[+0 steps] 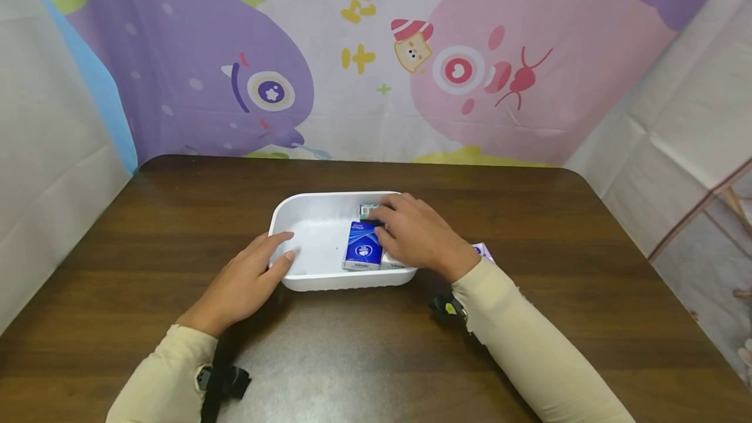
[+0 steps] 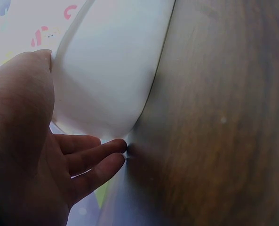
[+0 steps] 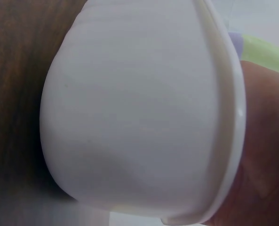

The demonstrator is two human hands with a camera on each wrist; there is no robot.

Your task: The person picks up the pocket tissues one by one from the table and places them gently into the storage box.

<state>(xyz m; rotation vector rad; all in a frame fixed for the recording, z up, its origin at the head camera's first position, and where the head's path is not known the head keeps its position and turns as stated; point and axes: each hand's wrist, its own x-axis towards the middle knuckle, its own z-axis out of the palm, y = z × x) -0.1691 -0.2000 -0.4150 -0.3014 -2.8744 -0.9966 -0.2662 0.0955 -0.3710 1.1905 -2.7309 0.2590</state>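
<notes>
A white plastic tray (image 1: 317, 282) stands on the table. My left hand (image 1: 243, 279) holds its left end, the thumb over the rim; in the left wrist view the other fingers (image 2: 99, 157) lie against the outside. My right hand (image 1: 414, 230) reaches over the right end into the tray. Its fingertips are at a blue tissue pack (image 1: 362, 250) and a small pack with a barcode (image 1: 367, 210) behind it. A whitish pack (image 1: 392, 262) lies partly under this hand. Whether the right fingers pinch anything is hidden. In the right wrist view the tray's outer wall (image 3: 139, 113) covers the fingers.
On the brown wooden table (image 1: 352, 351), a purple and white pack (image 1: 483, 252) lies right of the tray, partly behind the right forearm. A printed cloth (image 1: 364, 123) with cartoon figures hangs along the table's far edge.
</notes>
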